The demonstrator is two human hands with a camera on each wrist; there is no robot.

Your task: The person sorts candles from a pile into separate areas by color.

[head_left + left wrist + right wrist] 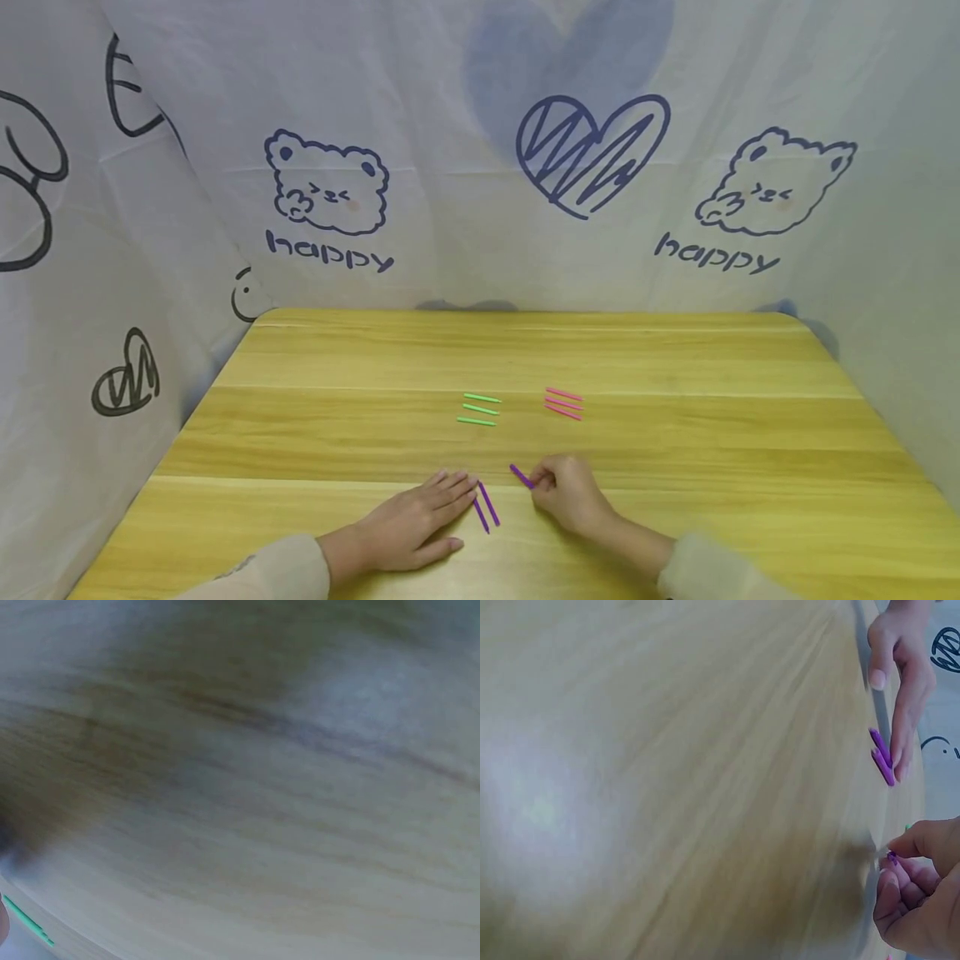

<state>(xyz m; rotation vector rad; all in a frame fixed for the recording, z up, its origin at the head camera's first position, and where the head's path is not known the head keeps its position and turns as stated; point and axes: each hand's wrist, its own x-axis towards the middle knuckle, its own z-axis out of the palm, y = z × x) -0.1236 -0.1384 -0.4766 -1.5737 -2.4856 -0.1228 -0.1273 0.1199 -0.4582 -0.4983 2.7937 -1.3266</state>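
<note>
My right hand (573,496) pinches a thin purple stick (521,475) near one end, and the stick slants up to the left from the fingertips. In the right wrist view, only a short purple tip (892,857) shows between thumb and fingers. My left hand (416,521) lies palm down on the table with its fingers extended. Beside its fingertips lie two more purple sticks, one nearer (482,515) and one just right of it (489,503), side by side and slanted. The left hand's fingertips seem to touch the nearer one.
Farther back on the wooden table (337,358) lie three green sticks (481,409) in a stack of rows. To their right are three pink sticks (564,403), similarly lined up. A white printed cloth (450,208) hangs behind the table and along its sides.
</note>
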